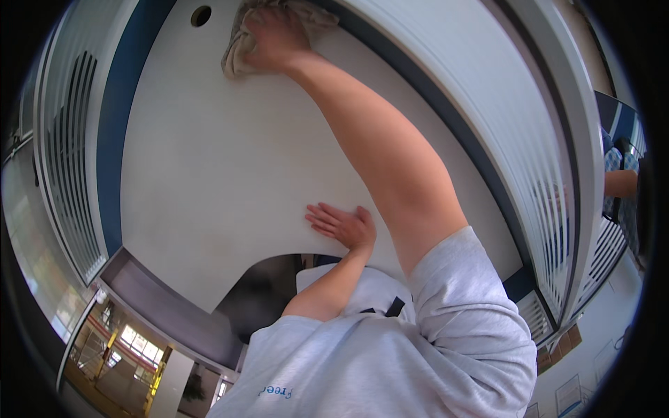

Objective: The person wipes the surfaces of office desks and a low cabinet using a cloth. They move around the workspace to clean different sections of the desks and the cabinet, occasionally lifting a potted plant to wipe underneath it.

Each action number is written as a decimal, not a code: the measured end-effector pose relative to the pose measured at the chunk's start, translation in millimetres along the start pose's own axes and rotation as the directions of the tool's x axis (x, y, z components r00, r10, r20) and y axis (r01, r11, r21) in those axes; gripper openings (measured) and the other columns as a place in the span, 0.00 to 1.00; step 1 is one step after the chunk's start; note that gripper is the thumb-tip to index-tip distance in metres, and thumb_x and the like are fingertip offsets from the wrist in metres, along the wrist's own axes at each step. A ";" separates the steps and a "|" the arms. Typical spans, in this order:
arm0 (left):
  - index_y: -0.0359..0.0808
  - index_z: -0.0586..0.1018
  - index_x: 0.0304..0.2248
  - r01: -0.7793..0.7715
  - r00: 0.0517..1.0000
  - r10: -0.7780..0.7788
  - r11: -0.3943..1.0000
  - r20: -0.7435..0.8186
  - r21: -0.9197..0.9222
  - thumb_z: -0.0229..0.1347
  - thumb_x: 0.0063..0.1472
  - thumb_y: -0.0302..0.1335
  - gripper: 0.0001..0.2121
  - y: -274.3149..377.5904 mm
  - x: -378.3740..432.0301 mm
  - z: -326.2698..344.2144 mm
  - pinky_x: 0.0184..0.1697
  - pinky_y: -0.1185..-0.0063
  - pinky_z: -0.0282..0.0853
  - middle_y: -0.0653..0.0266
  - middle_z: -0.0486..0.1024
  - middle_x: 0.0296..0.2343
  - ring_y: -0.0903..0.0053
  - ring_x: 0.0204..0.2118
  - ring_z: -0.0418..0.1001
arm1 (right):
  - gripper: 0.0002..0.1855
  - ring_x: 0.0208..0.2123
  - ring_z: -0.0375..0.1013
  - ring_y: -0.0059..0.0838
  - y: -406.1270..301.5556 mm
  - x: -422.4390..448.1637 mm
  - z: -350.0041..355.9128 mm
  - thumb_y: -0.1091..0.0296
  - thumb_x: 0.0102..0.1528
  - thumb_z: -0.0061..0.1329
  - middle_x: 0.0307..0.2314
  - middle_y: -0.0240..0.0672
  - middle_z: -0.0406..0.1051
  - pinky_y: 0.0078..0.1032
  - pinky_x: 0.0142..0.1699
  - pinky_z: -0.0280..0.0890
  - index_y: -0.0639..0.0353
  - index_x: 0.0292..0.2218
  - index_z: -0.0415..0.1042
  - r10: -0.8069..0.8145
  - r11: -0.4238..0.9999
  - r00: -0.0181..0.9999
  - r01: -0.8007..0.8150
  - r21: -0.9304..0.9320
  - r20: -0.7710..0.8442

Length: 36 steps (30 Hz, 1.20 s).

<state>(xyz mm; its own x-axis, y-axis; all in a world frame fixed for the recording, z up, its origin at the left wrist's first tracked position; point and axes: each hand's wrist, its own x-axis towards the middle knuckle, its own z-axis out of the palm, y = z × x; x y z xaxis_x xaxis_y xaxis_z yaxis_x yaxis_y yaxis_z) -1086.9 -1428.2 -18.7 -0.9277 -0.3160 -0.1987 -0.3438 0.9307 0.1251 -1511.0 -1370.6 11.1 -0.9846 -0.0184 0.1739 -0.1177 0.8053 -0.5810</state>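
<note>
My right hand (277,39) presses on a crumpled, patterned beige-grey cloth (240,57) at the far edge of a white desktop (219,157). The fingers lie over the cloth, and part of it spreads out past them to the right. Stretched far forward, my right arm crosses over the desktop. My left hand (342,224) rests flat on the desktop near its curved front cutout, with nothing in it and its fingers slightly apart. A round cable hole (200,16) goes through the desktop, left of the cloth.
Partition panels with striped glass stand left (73,157) and right (522,157) of the desktop, above dark blue borders. At the lower left is a grey ledge (167,308). Another person's arm (620,183) shows beyond the right partition.
</note>
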 end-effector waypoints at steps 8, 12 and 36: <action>0.23 0.45 0.65 0.103 0.995 -0.104 0.983 0.001 0.152 0.53 0.57 0.43 0.47 14.5 7.4 -9.4 0.70 0.53 0.34 0.40 0.38 0.67 0.42 0.70 0.34 | 0.37 0.60 0.59 0.49 49.0 -221.0 -93.6 0.43 0.49 0.60 0.58 0.45 0.60 0.51 0.61 0.54 0.48 0.56 0.68 0.179 0.972 0.983 -0.182 -0.149 -0.031; 0.23 0.49 0.65 -0.027 0.991 0.046 0.989 -0.126 0.148 0.52 0.58 0.45 0.44 6.7 -6.6 13.4 0.69 0.52 0.36 0.40 0.39 0.67 0.42 0.70 0.36 | 0.36 0.57 0.61 0.53 90.5 -427.9 -189.1 0.42 0.50 0.59 0.56 0.48 0.61 0.50 0.63 0.54 0.48 0.56 0.69 0.346 0.903 0.934 -0.357 -0.238 -0.087; 0.37 0.67 0.58 0.076 0.974 -0.066 0.996 -0.219 0.037 0.45 0.62 0.47 0.30 30.9 68.7 80.6 0.61 0.61 0.57 0.57 0.68 0.58 0.65 0.59 0.66 | 0.31 0.55 0.64 0.54 -216.1 -845.9 -178.2 0.73 0.44 0.58 0.54 0.46 0.65 0.51 0.58 0.59 0.55 0.52 0.70 0.280 -0.004 -0.061 -0.998 0.062 -0.958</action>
<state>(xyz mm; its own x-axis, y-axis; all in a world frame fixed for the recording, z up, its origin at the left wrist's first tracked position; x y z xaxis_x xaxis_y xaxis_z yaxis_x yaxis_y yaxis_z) -1149.6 -1406.3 -106.8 -0.9122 -0.4096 0.0110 -0.4078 0.9102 0.0731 -629.6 -1423.4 131.2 0.1513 0.7941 0.5886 0.9751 -0.0222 -0.2207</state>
